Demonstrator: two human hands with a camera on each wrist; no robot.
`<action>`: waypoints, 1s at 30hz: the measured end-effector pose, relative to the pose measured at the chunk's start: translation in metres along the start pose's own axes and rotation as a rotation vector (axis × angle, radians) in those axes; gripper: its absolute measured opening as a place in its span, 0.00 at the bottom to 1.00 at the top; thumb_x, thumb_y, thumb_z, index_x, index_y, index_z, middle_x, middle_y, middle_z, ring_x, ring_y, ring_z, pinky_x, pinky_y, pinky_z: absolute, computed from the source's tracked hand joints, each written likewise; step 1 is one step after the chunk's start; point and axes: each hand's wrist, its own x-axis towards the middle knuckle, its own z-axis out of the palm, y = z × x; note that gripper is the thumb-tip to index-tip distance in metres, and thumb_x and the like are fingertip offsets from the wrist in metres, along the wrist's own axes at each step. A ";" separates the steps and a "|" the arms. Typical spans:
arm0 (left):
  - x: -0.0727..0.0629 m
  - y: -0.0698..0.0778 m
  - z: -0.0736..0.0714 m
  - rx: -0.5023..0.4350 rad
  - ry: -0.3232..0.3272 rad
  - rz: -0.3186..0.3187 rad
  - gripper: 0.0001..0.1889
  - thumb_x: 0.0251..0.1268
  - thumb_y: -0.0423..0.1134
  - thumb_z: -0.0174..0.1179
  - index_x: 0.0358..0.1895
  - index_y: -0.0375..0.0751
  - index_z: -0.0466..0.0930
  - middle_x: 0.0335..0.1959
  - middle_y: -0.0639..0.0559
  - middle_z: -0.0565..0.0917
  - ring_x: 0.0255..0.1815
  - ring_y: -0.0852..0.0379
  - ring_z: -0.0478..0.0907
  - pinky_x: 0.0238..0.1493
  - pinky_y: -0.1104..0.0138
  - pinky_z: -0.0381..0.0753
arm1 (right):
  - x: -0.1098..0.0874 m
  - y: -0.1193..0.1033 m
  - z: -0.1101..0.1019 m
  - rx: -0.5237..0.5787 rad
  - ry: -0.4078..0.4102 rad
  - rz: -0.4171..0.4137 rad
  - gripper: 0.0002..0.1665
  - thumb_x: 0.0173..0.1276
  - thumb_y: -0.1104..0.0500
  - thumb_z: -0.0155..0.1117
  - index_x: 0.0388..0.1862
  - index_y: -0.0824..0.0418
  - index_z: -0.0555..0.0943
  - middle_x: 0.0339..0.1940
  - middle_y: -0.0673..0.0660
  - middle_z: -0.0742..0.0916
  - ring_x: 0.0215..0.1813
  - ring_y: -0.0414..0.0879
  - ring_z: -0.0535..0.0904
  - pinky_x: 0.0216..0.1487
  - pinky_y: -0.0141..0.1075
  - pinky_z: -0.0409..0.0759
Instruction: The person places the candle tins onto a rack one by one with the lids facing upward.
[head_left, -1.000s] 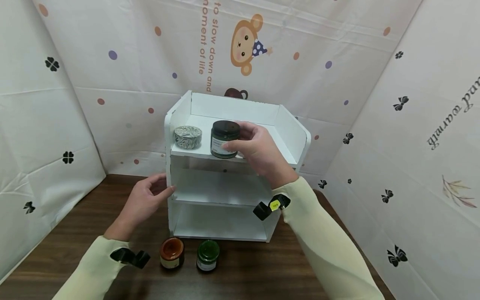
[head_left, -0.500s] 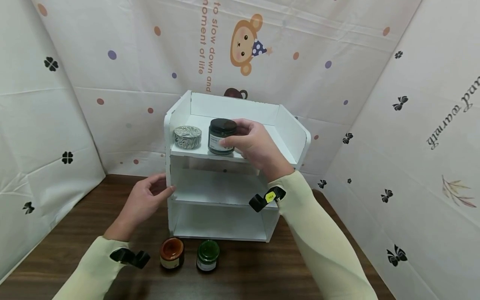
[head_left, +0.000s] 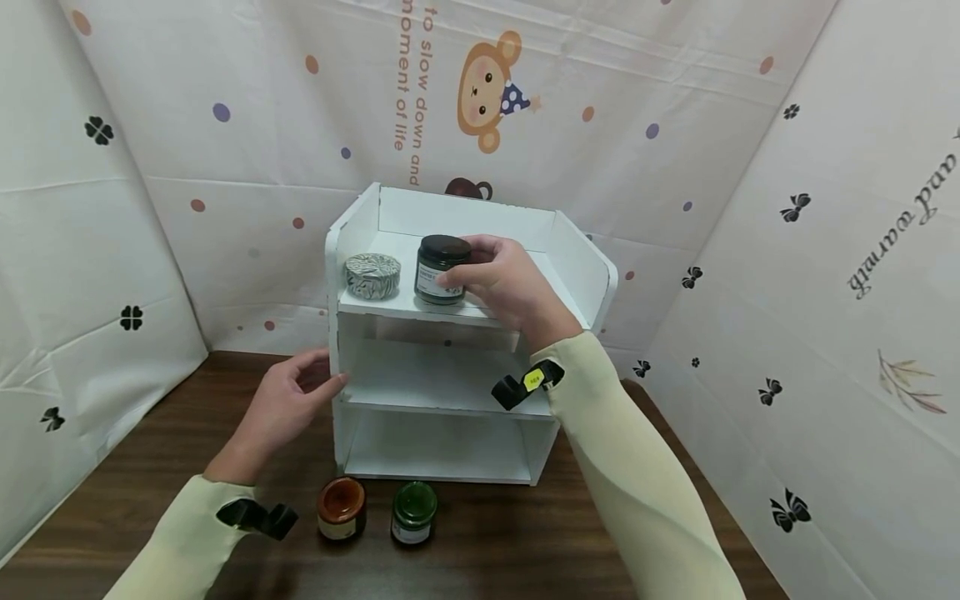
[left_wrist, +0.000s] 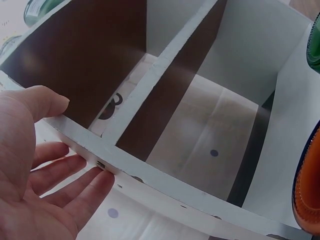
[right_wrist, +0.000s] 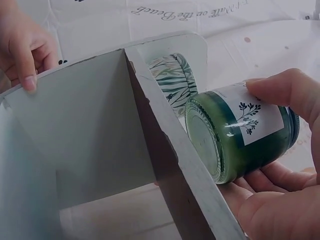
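My right hand (head_left: 508, 279) holds a dark green glass jar (head_left: 438, 287) with a black lid and white label at the top board of a white shelf unit (head_left: 431, 400). Its thumb lies across the label and the fingers are behind. In the right wrist view the jar's base (right_wrist: 202, 140) shows past the board's edge; whether it touches the board I cannot tell. My left hand (head_left: 288, 400) grips the unit's left side panel (left_wrist: 165, 192), thumb at the front edge and fingers on the outer face.
A round leaf-patterned tin (head_left: 372, 277) stands on the top board, left of the held jar. On the dark wooden table (head_left: 517, 550) before the unit are an amber jar (head_left: 342, 507) and a green jar (head_left: 413, 510). Printed cloth (head_left: 247, 125) hangs behind and at both sides.
My right hand has carried the dark green jar slightly back and to the left over the top board. My left hand stays on the side panel.
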 end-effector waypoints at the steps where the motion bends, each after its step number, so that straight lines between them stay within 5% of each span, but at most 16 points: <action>1: 0.000 0.000 0.000 0.000 -0.001 0.000 0.32 0.73 0.55 0.61 0.72 0.39 0.72 0.65 0.35 0.80 0.64 0.37 0.79 0.62 0.43 0.81 | 0.001 0.000 0.000 -0.005 0.001 0.002 0.35 0.54 0.77 0.74 0.62 0.66 0.78 0.64 0.60 0.81 0.66 0.50 0.79 0.72 0.41 0.76; 30: 0.000 0.000 0.000 -0.001 0.004 0.013 0.31 0.73 0.54 0.62 0.71 0.38 0.73 0.64 0.35 0.81 0.63 0.38 0.81 0.61 0.45 0.82 | 0.016 0.000 0.007 -0.070 -0.021 0.066 0.30 0.52 0.78 0.74 0.56 0.69 0.78 0.65 0.60 0.80 0.68 0.48 0.76 0.71 0.38 0.76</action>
